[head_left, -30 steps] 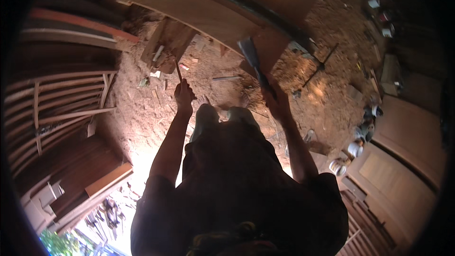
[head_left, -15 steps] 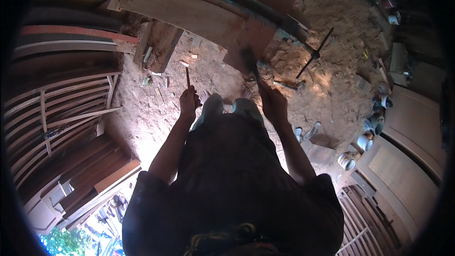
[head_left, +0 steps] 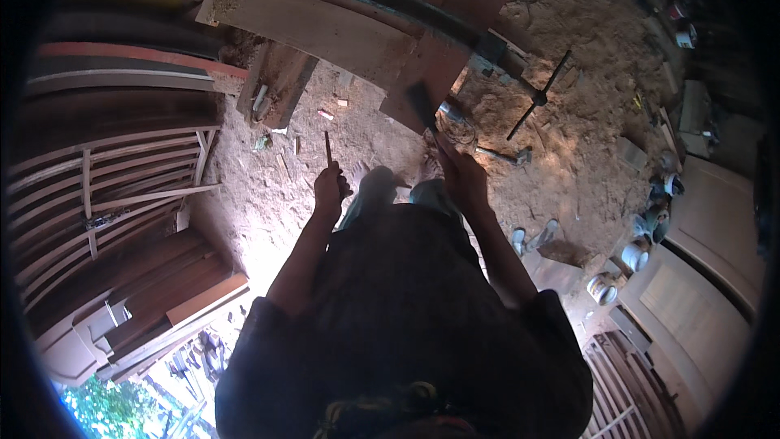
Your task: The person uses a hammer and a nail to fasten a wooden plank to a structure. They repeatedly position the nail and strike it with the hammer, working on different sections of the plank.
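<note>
My left hand (head_left: 330, 187) is closed around a thin brown stick-like tool (head_left: 327, 145), its tip pointing away from me over the floor. My right hand (head_left: 463, 179) grips the wooden handle of a brush-like tool (head_left: 420, 103) with a flat dark head. That head is over or against the reddish end of a board (head_left: 429, 73); whether it touches cannot be made out. A long pale plank (head_left: 317, 28) with sawdust at its left end joins the reddish board. My bare feet (head_left: 428, 167) are on the floor just beyond my knees.
A hammer-like tool (head_left: 505, 156) and a dark cross-shaped metal tool (head_left: 539, 98) lie on the sawdusty ground (head_left: 561, 171) to the right. Slatted wooden frames (head_left: 114, 175) stand at the left. Panel doors (head_left: 682, 284) and tins (head_left: 602, 289) are at the right.
The brush-like tool's head was blurred by motion and shows more sharply now. The surroundings have shifted slightly right and down in the view. Both hands keep their hold.
</note>
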`<state>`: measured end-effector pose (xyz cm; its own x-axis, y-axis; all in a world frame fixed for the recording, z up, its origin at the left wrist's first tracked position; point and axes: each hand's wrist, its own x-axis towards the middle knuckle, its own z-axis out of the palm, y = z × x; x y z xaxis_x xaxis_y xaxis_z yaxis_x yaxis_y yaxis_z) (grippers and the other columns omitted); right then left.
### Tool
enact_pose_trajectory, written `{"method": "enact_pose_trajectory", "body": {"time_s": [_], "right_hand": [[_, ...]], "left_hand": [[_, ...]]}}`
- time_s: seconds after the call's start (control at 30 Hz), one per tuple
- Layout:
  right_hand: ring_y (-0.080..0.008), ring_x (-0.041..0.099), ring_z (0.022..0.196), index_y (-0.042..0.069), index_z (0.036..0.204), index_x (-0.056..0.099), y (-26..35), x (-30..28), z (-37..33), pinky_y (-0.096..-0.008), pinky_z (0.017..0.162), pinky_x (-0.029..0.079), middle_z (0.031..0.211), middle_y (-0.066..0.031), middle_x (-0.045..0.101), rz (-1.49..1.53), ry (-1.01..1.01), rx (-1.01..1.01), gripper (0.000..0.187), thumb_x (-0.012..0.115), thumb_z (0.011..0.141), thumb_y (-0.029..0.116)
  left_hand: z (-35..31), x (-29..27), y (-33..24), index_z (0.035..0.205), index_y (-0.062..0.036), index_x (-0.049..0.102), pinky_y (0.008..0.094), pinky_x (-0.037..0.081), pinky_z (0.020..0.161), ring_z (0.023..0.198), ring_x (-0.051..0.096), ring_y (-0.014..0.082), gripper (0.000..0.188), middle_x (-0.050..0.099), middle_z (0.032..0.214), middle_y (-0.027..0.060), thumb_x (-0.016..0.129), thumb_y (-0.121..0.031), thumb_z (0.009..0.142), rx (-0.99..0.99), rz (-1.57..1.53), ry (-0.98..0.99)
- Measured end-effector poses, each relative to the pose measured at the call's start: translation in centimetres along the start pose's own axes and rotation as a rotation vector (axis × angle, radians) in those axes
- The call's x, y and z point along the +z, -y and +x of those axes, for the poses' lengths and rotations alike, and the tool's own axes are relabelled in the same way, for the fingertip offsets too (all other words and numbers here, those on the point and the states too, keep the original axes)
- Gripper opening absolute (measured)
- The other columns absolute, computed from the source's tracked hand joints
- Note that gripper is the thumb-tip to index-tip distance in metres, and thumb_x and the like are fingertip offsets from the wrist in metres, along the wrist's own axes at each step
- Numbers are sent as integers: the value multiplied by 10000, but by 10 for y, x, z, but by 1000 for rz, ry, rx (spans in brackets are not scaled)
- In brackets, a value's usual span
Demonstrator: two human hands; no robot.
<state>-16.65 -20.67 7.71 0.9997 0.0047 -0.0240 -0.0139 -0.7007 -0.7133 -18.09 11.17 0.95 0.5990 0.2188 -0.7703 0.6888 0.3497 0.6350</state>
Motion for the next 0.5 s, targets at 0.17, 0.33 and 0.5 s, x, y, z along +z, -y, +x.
{"method": "enact_pose_trajectory", "body": {"time_s": [0.17,0.33,0.5], "right_hand": [[-362,671,723,234,1374,631,-7,-17,0,-446,644,523,775,-195,652,30,27,51,386,636,990,198],[-380,699,785,168,1355,644,-7,-13,21,-437,689,545,850,-225,692,77,5,26,361,620,995,145],[-395,708,844,182,1350,653,-9,-32,17,-427,739,557,891,-223,704,8,125,76,350,615,1002,175]], "left_hand": [[-5,-13,7,943,-93,549,326,490,505,530,506,142,266,470,626,-16,576,-344,1026,-37,25,-86],[-4,-4,8,957,-68,561,311,471,483,505,481,128,282,468,619,-13,571,-343,1021,-19,-1,-43],[-3,-5,7,942,-66,570,314,463,485,502,478,131,280,470,617,-12,597,-337,1010,-4,-27,-3]]}}
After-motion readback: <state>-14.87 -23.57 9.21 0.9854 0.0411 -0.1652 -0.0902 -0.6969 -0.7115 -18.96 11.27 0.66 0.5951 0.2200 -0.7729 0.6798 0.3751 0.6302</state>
